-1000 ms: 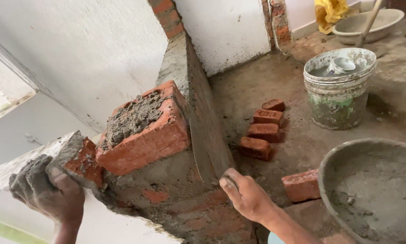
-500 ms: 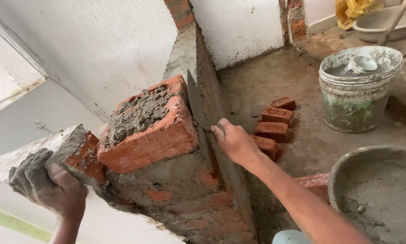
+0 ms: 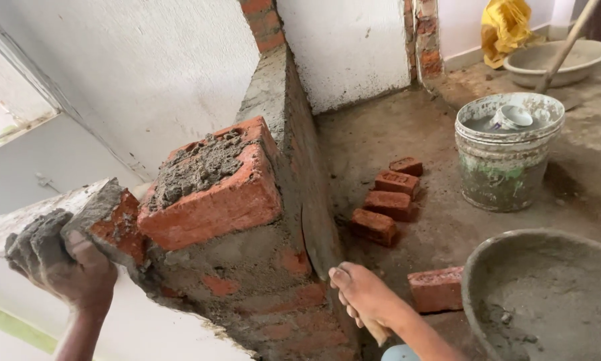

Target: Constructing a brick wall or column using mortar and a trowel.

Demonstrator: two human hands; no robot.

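My left hand (image 3: pixel 60 264), smeared with grey mortar, grips a mortar-coated brick piece (image 3: pixel 110 220) against the near end of the low brick wall (image 3: pixel 247 267). Beside it, a red brick (image 3: pixel 213 194) sits on top of the wall with a lump of wet mortar (image 3: pixel 197 167) on its upper face. My right hand (image 3: pixel 364 301) is closed on a trowel, whose blade (image 3: pixel 317 237) lies flat against the wall's mortared right side, below the top brick.
Several loose bricks (image 3: pixel 387 200) lie on the floor right of the wall, and one more brick (image 3: pixel 437 289) lies beside a large mortar pan (image 3: pixel 547 294). A dirty bucket (image 3: pixel 507 150) stands further back. A second pan (image 3: pixel 557 60) with a handle in it sits far right.
My right hand rose with the trowel to the wall's side near the top brick, then came back down and lower. The left hand stayed on the brick piece.
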